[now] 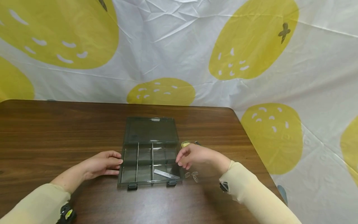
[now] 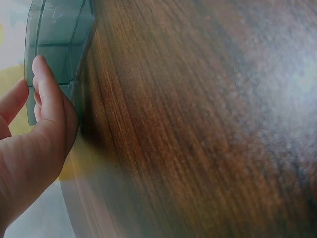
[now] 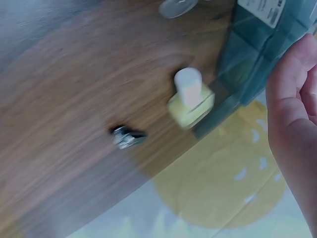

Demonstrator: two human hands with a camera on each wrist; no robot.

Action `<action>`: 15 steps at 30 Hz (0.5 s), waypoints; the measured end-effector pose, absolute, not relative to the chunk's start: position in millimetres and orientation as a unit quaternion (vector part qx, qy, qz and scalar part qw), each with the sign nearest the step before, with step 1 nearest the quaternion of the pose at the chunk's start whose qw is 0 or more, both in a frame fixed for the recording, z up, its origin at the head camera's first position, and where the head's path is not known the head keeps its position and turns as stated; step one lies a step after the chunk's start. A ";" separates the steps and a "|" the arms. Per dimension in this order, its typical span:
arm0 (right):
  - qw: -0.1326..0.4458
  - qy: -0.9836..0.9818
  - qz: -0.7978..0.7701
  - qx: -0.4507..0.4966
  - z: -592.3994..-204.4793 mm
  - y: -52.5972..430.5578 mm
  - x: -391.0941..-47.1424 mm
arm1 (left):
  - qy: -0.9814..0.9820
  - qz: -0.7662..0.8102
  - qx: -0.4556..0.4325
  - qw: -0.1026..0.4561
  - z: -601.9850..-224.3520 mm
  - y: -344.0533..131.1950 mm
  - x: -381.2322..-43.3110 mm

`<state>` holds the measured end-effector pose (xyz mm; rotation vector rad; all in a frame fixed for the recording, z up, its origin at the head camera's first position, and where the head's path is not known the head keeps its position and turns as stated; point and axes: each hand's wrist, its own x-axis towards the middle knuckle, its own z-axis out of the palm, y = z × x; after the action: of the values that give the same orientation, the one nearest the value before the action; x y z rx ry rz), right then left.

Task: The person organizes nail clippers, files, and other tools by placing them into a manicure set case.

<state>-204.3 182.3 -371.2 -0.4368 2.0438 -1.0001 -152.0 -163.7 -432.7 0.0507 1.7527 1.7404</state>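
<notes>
A dark translucent compartment box lies on the table with its lid folded back. Inside the front right compartments rests a slanting pale strip; a white printed label shows there in the right wrist view. My left hand is at the box's left wall, fingers fairly straight and fingertips right at the rim. Over the right rim, my right hand hangs with loosely bent fingers and no object visible in them. Its fingertips are partly hidden in the right wrist view.
Several clear oval pieces lie right of the box. Behind the right hand stand a small yellow bottle with a white cap and a small black and silver item. A fruit-patterned curtain hangs past the table's back edge.
</notes>
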 end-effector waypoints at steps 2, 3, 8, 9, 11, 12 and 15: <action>0.395 0.809 -0.403 -0.165 -372.8 191.5 -204.5 | 0.669 0.666 0.019 0.330 -432.3 -163.3 -152.0; 0.392 0.809 -0.407 -0.160 -373.8 196.2 -204.7 | 0.670 0.665 0.019 0.330 -432.4 -163.2 -152.0; 0.382 0.813 -0.415 -0.144 -380.9 218.3 -203.7 | 0.672 0.662 0.019 0.330 -432.6 -164.3 -151.7; 0.380 0.815 -0.415 -0.141 -382.6 222.1 -203.2 | 0.673 0.661 0.020 0.331 -432.5 -164.6 -151.6; 0.378 0.818 -0.413 -0.133 -386.1 228.8 -201.7 | 0.673 0.661 0.020 0.331 -432.1 -164.7 -151.6; 0.377 0.820 -0.412 -0.130 -388.1 231.9 -200.8 | 0.673 0.661 0.020 0.331 -432.0 -164.6 -151.6; 0.370 0.826 -0.408 -0.120 -393.7 239.7 -198.1 | 0.672 0.662 0.020 0.331 -432.0 -163.8 -152.3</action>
<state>-198.1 239.7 -393.7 -0.3088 2.1199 -1.0471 -152.3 -163.8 -432.0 0.0534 1.7569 1.7316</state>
